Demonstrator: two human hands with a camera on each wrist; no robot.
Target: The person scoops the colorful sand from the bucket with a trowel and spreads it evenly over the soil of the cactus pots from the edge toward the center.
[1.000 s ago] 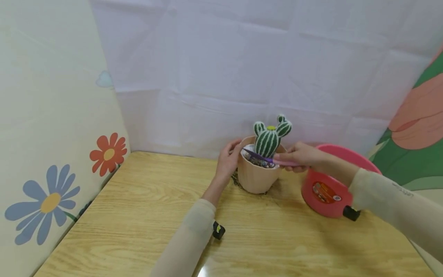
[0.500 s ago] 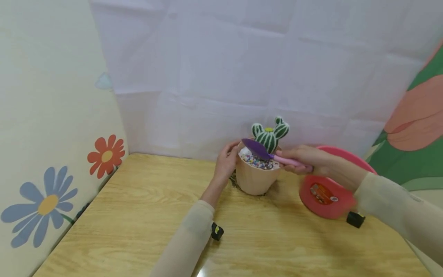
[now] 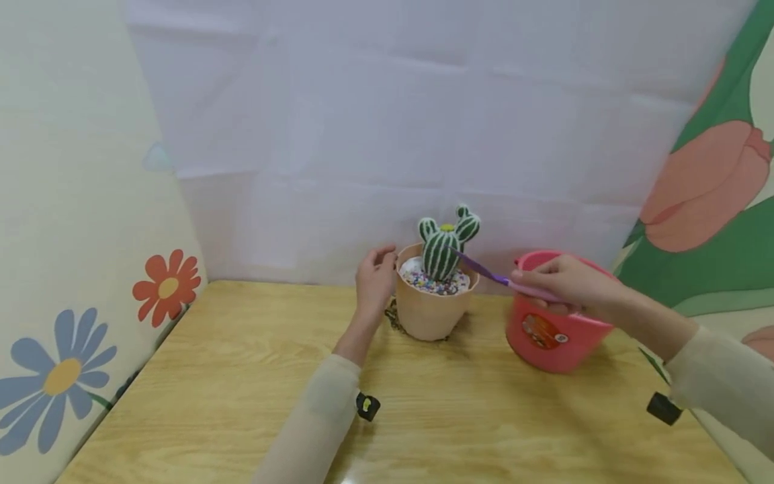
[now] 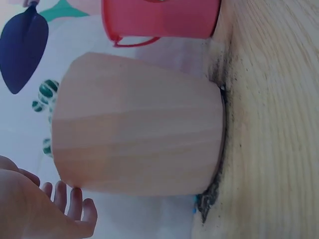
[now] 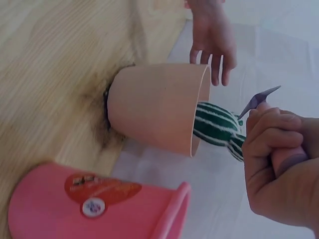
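Note:
In the head view a peach flowerpot (image 3: 429, 316) stands on the table, a green knitted-looking cactus with white stripes (image 3: 440, 254) upright in it. Colourful small beads or pebbles (image 3: 444, 286) cover the filling around its base. My left hand (image 3: 375, 282) is at the pot's left rim with relaxed fingers; the left wrist view shows the fingertips by the rim, and contact is hard to tell. Gripped by its pink handle in my right hand (image 3: 565, 286) is a garden trowel (image 4: 24, 47) with a purple blade. Its tip overlaps the cactus's right side in the head view.
A pink bucket (image 3: 550, 336) with a red label stands to the pot's right, partly behind my right hand. Dark soil (image 4: 209, 196) lies scattered round the pot's foot on the wooden table (image 3: 242, 376). A white cloth (image 3: 338, 134) hangs behind.
My right hand has moved the trowel up and to the right, off the beads. These now cover filling that looked darker earlier. The view has shifted a little right.

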